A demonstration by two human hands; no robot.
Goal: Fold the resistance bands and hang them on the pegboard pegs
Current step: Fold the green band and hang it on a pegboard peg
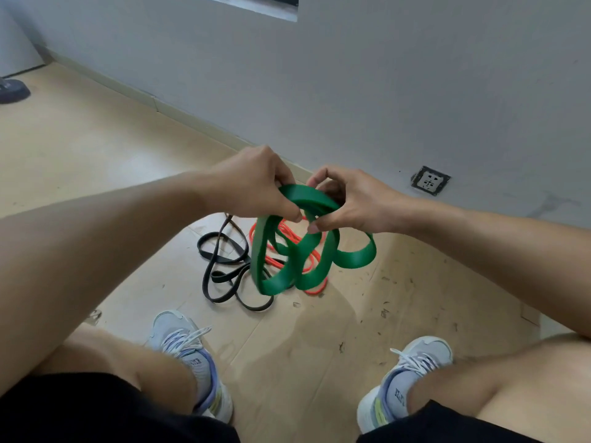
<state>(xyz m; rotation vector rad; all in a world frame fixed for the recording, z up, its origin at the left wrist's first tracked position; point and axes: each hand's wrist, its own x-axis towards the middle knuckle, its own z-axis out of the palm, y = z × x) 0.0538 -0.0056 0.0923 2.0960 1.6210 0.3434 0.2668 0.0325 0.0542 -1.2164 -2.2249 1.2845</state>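
My left hand (256, 183) and right hand (345, 199) both pinch the looped green resistance band (294, 251), black band (224, 266) and orange band (287, 231) lying below them.

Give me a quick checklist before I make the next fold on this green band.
1. Both hands grip the green band: ok, left hand and right hand pinch its top.
2. Loops lie neat: not ok, they hang tangled.
3. Green band is off the floor: cannot tell.
4. Black band and orange band wait aside: ok, both lie on the floor.
5. Pegboard within reach: cannot tell, not in view.
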